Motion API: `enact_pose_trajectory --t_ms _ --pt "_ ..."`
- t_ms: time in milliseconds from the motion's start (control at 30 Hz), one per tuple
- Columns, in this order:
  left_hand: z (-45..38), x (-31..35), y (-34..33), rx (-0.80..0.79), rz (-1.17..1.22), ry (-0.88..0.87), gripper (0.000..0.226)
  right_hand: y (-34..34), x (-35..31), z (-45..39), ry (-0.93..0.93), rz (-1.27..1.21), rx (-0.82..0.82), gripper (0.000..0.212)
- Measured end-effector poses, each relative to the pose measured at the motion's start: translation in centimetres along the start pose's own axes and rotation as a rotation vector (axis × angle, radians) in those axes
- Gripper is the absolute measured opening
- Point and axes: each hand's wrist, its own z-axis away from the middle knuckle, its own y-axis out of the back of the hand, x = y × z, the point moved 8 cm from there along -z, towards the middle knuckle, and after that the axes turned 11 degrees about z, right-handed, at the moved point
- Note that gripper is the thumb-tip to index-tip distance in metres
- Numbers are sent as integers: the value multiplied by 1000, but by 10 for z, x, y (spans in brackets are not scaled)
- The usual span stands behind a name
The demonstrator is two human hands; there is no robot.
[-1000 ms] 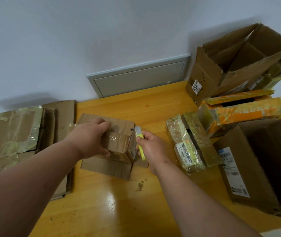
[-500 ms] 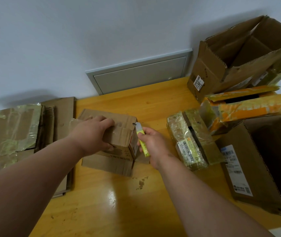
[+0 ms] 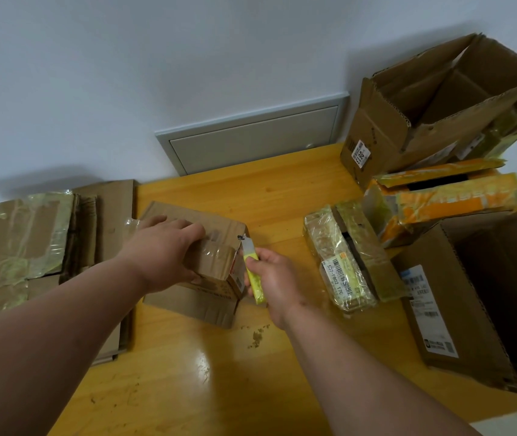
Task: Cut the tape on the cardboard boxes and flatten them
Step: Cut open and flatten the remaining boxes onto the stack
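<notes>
A wooden table carries everything. At its right stand open cartons, an orange-taped box and, nearer, a large open box. At the left lies a stack of flattened cardboard. A tape-wrapped parcel lies right of centre. In the middle sits the small taped box; the left hand grips its top, fingers curled over the far edge. Just beside it, the right hand is closed round a yellow cutter, whose blade tip touches the box's upper right corner.
</notes>
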Motion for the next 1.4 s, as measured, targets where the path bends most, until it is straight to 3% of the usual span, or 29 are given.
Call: enact_pose_trajectory --t_ms 567,667,800,1000,1100,1267,1400 --pt "5 11 2 26 -134 -46 52 -8 16 21 9 115 -22 23" --pt "2 11 3 -25 -73 2 54 -6 12 21 34 178 6 20" --pt "-8 17 2 -156 -22 75 74 -6 8 18 42 210 26 24" --pt "-9 22 -5 -161 -31 46 56 12 -2 17 192 210 203 21" --pt "-6 22 -6 -144 -71 12 54 10 -10 12 255 368 205 16" --pt "-2 23 -8 -124 -74 -2 55 6 -10 0 160 591 119 37" --pt "-2 19 -4 -91 -30 26 52 8 -20 -1 171 697 54 40"
